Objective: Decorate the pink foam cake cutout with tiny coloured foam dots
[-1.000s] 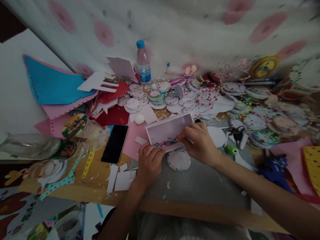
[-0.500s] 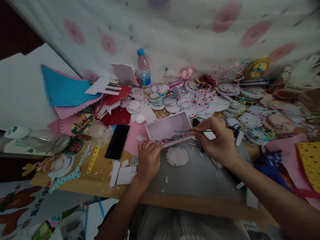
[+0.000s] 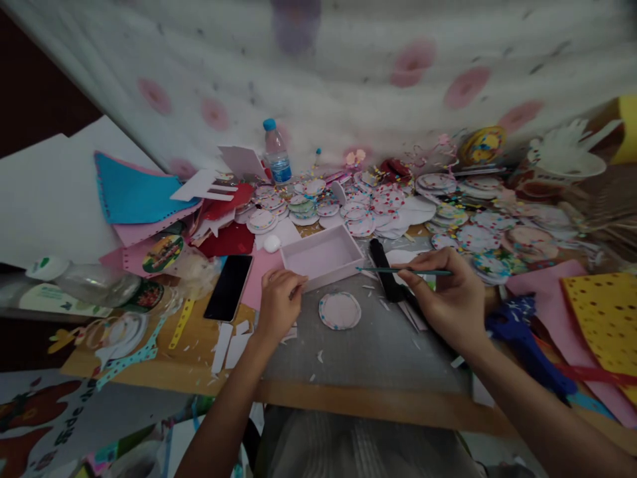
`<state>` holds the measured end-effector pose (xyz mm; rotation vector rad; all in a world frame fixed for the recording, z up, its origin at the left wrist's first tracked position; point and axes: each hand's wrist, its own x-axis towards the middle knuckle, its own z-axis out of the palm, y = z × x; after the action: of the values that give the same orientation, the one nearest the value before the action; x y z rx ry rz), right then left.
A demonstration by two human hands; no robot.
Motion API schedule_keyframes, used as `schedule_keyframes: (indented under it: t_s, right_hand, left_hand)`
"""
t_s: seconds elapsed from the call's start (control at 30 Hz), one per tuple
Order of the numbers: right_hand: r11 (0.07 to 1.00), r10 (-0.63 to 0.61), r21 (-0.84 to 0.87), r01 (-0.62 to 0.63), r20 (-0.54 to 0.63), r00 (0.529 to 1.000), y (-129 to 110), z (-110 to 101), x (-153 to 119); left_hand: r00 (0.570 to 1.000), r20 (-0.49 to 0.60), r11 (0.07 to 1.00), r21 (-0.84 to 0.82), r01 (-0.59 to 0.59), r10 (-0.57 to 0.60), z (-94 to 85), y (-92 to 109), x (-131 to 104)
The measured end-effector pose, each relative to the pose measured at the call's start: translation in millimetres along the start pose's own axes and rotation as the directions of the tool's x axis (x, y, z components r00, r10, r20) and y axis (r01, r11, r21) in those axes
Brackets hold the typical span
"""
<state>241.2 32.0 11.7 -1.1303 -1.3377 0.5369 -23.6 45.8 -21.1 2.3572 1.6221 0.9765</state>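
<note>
My right hand (image 3: pixel 450 299) pinches a thin teal stick (image 3: pixel 423 271), whose tip points left towards the right end of a shallow white box (image 3: pixel 326 255). That box lies flat on a grey mat, and its near wall hides part of its floor. At its near left corner, my left hand (image 3: pixel 279 302) has its fingers curled in against the edge. Just in front of the box is a round white disc (image 3: pixel 340 311) with coloured dots around its rim. Beneath the stick lies a black-handled tool (image 3: pixel 385 272), partly covered by my right hand.
A phone (image 3: pixel 229 287) and white paper strips (image 3: pixel 222 347) are on the left. Behind the box, piles of dotted discs (image 3: pixel 355 212) spread along the table, with a water bottle (image 3: pixel 277 154) standing among them. On the right are a blue glue gun (image 3: pixel 527 342) and yellow dotted foam (image 3: pixel 602 325).
The box has gone from tilted towards me to lying flat, and its coloured bits no longer show. My right hand has drawn the stick back to the right, out from over the box.
</note>
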Motion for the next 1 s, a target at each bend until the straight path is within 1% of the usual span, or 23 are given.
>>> schedule_keyframes:
  t_s: [0.07,0.1,0.17,0.2,0.23,0.27,0.3,0.33,0.37,0.4,0.47,0.53,0.6,0.73,0.8,0.9,1.0]
  right_hand:
    - [1.000,0.013,0.011,-0.013,-0.005,1.000,-6.1,-1.4,-3.5]
    - [0.999,0.027,0.024,-0.027,-0.005,1.000,-10.0,-1.7,-5.8]
    - [0.995,0.072,0.069,-0.072,0.009,0.997,-19.0,-1.8,-11.8]
    - [0.991,0.091,0.101,-0.093,0.019,0.996,-23.7,-1.5,-15.3]
    - [0.985,0.104,0.133,-0.108,0.033,0.994,-28.3,-1.1,-19.2]
    - [0.980,0.114,0.160,-0.120,0.050,0.992,-32.6,-0.6,-23.1]
    - [0.975,0.122,0.180,-0.133,0.068,0.990,-36.4,0.1,-27.1]
    - [0.970,0.132,0.193,-0.147,0.086,0.987,-39.6,0.9,-30.9]
    - [0.966,0.145,0.201,-0.163,0.103,0.984,-42.0,1.9,-34.4]
    - [0.962,0.161,0.204,-0.183,0.119,0.980,-43.8,3.0,-37.6]
    - [0.952,0.191,0.213,-0.218,0.138,0.972,-45.1,5.6,-42.7]
    - [0.946,0.211,0.222,-0.238,0.138,0.968,-44.0,8.4,-46.5]
    - [0.944,0.221,0.222,-0.244,0.123,0.967,-41.5,10.2,-49.8]
    - [0.941,0.251,0.213,-0.265,0.092,0.964,-36.9,9.7,-56.3]
    - [0.931,0.280,0.221,-0.292,0.086,0.956,-36.6,8.1,-59.4]
    - [0.921,0.293,0.245,-0.304,0.084,0.953,-38.7,6.5,-63.6]
    - [0.932,0.274,0.224,-0.285,0.078,0.958,-42.1,6.6,-66.6]
  left_hand:
    - [0.999,-0.052,1.000,-0.017,0.004,-0.005,-5.6,9.1,-1.8]
    - [0.994,-0.104,0.999,-0.047,0.014,-0.019,-9.2,16.7,-4.1]
    - [0.978,-0.194,0.983,-0.176,0.041,-0.076,-17.2,36.3,-10.9]
    - [0.971,-0.200,0.960,-0.268,0.076,-0.133,-20.8,47.3,-14.9]
    - [0.966,-0.156,0.916,-0.378,0.132,-0.204,-23.8,58.0,-18.9]
    - [0.956,-0.061,0.841,-0.494,0.220,-0.286,-25.9,67.9,-22.7]
    - [0.938,0.062,0.739,-0.599,0.309,-0.342,-27.0,76.5,-26.1]
    - [0.911,0.169,0.637,-0.667,0.387,-0.377,-27.2,83.3,-28.8]
    - [0.886,0.248,0.551,-0.708,0.442,-0.392,-26.8,88.3,-31.0]
    - [0.866,0.306,0.485,-0.731,0.480,-0.396,-26.1,91.5,-32.4]
    - [0.838,0.384,0.399,-0.750,0.528,-0.387,-24.6,93.7,-33.8]
    - [0.815,0.443,0.338,-0.753,0.565,-0.374,-24.0,92.7,-33.8]
    - [0.795,0.480,0.295,-0.750,0.591,-0.371,-24.5,90.8,-33.6]
    - [0.784,0.497,0.263,-0.754,0.602,-0.372,-25.0,87.7,-36.1]
    - [0.775,0.503,0.222,-0.764,0.605,-0.382,-24.4,86.5,-39.0]
    - [0.756,0.526,0.139,-0.778,0.613,-0.389,-23.4,85.6,-43.7]
    - [0.738,0.566,0.030,-0.786,0.618,-0.368,-23.9,86.9,-46.2]
